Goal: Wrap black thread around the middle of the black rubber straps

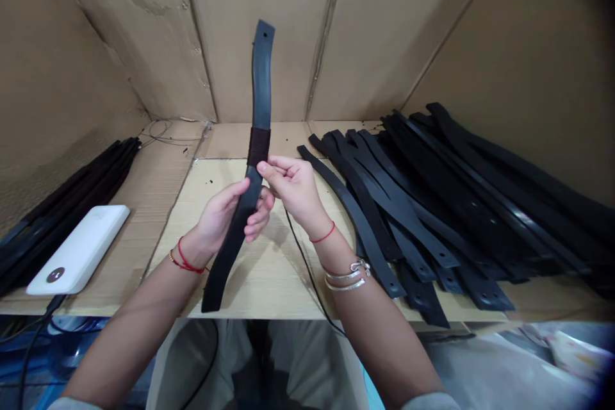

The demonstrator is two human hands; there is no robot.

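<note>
A long black strap stands nearly upright in front of me, its top end with a small hole, its lower end near the table edge. A band of dark thread is wound around its middle. My left hand is wrapped around the strap below that winding. My right hand is beside it, fingers pinched close to the strap just under the thread; what they pinch is too thin to make out. A thin black cord runs down from under my right wrist.
Several black straps lie fanned out on the right of the cardboard table. A bundle of black strips lies at the left, beside a white power bank. Cardboard walls enclose the back and sides.
</note>
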